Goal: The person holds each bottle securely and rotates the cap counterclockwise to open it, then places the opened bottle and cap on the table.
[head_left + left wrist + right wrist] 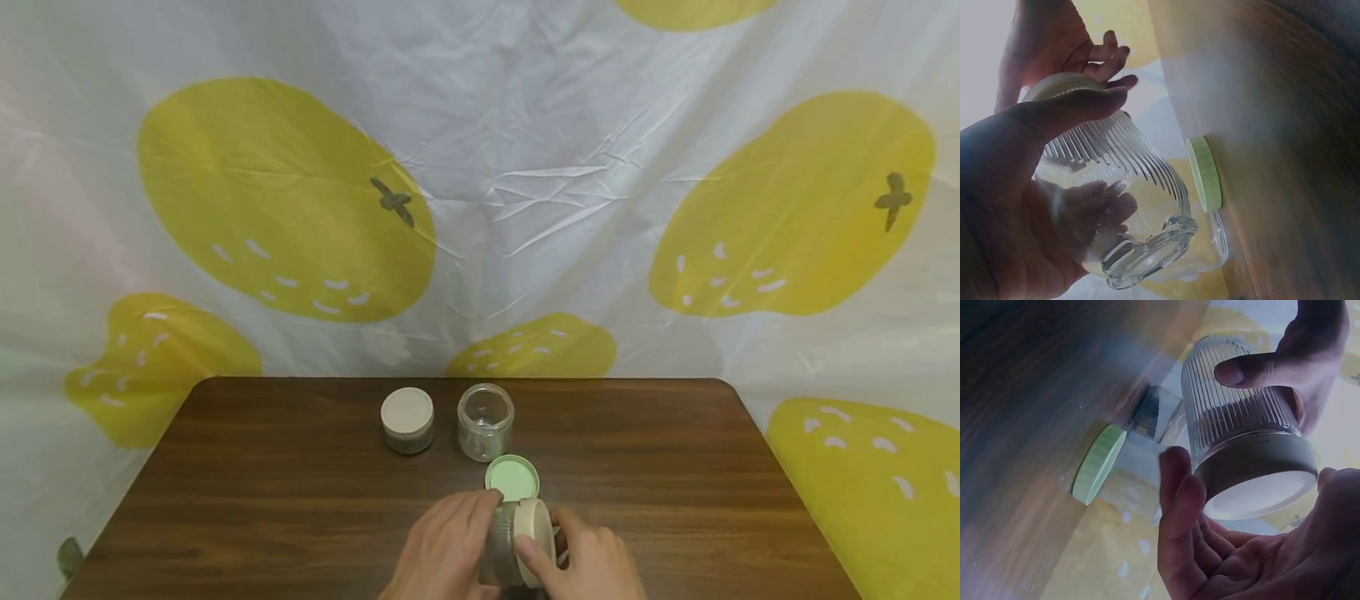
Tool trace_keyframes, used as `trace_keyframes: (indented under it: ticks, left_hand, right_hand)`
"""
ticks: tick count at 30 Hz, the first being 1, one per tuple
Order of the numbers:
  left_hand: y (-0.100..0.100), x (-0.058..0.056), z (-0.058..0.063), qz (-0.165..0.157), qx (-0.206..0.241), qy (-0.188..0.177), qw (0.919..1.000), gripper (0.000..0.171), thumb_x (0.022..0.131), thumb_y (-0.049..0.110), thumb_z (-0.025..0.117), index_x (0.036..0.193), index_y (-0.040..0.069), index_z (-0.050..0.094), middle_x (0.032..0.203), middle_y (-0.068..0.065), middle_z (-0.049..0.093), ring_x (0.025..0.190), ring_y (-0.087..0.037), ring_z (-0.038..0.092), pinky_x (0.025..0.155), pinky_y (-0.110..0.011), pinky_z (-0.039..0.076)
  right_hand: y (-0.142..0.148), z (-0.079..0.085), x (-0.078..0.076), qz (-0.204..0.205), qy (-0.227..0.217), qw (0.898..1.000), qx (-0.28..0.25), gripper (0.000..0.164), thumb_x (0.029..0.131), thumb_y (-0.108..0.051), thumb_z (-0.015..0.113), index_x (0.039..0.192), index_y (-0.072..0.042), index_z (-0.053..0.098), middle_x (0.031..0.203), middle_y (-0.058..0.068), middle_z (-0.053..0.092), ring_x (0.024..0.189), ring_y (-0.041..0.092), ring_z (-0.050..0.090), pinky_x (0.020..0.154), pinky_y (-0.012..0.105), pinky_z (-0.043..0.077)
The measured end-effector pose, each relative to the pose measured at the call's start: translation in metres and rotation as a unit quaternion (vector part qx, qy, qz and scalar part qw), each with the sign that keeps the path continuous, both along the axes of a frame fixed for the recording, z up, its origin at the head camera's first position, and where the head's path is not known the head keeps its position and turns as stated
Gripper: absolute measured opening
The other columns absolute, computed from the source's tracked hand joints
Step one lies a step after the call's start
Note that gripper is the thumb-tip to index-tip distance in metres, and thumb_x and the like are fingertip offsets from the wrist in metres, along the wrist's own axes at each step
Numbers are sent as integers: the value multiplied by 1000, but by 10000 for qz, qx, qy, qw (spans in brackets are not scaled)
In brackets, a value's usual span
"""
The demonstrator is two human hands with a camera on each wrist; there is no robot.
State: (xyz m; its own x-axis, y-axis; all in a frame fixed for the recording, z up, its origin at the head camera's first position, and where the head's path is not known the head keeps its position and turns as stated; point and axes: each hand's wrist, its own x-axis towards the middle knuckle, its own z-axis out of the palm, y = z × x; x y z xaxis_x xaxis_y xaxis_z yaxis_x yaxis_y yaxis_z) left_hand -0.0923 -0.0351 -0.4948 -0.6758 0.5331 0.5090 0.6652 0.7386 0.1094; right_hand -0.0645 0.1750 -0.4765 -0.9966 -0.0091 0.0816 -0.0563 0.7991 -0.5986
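Observation:
A ribbed clear glass jar (1141, 200) lies tilted on its side in the air, close over the table's near part. My left hand (448, 546) grips its body, thumb along the ribbed wall and fingers around the far side. Its cream lid (1260, 481) points right in the head view. My right hand (588, 554) holds that lid by the rim, thumb on the near edge and fingers curled at the far edge. Just beyond the hands, a light green lid (513, 477) rests on the table, partly overlapped by the held jar's top edge.
An open clear jar (485, 433) stands upright behind the green lid. To its left is another jar (408, 421) with a cream lid on. The brown wooden table (262, 492) ends at a hanging cloth (540, 208) printed with yellow lemons.

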Motion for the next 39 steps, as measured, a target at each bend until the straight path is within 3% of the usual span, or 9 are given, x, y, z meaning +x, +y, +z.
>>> trace_keyframes:
  ticks: [3,8,14,20,26,31,35,39]
  left_hand:
    - [1,1,0,11,-26,13,10000,110,37,41,106,131,7,62,122,-4,73,111,-18,72,98,-35,60]
    - [2,2,2,18,28,31,10000,108,38,39,106,131,7,61,121,-4,73,112,-18,71,99,-35,59]
    - [1,1,2,56,58,-11,10000,107,38,38,106,131,6,62,122,-4,73,112,-18,72,98,-36,59]
    - [-1,-1,3,164,-35,-121,9998,106,40,38,105,132,7,61,123,-4,72,113,-18,70,100,-36,59]
    - [-3,0,2,204,-27,-166,9996,105,41,38,105,132,7,61,124,-4,73,114,-19,71,101,-37,59]
    - [-3,-1,2,211,40,-169,9996,105,41,39,105,131,7,62,123,-4,73,114,-18,71,101,-36,59]
    - [-3,-1,1,202,56,-66,9998,104,41,41,104,130,7,62,122,-3,73,112,-18,72,99,-36,60]
    - [-3,-1,0,171,77,50,9998,103,41,43,103,128,7,63,120,-2,73,109,-17,72,95,-35,60]
  right_hand:
    - [-1,-1,2,-123,157,9998,39,35,90,-58,75,92,-24,69,59,-23,52,54,-6,46,52,21,39]
    - [-2,-4,3,-41,376,9992,-104,30,91,-52,76,90,-24,66,59,-24,46,52,-5,42,52,20,36]
    - [2,-10,1,279,552,9979,-190,36,91,-50,77,110,-21,69,71,-25,55,61,-7,46,57,21,42]
    - [5,-14,-4,737,571,9950,-368,60,91,-48,78,139,-15,62,85,-18,65,72,-7,54,64,22,49]
    - [6,-16,-4,1005,320,9911,-807,61,91,-46,78,142,-20,58,97,-16,66,78,-6,59,68,24,55]
    - [10,-21,-5,1440,1042,9812,-747,69,89,-42,80,147,-13,56,113,-14,67,92,-4,62,74,27,59]
    - [14,-24,-8,1904,1784,9647,-351,80,88,-41,81,154,-10,49,124,-10,65,103,-1,62,80,28,59]
    - [17,-26,-11,2266,2054,9518,-223,88,86,-36,81,160,-10,41,132,-6,62,106,1,60,83,28,57]
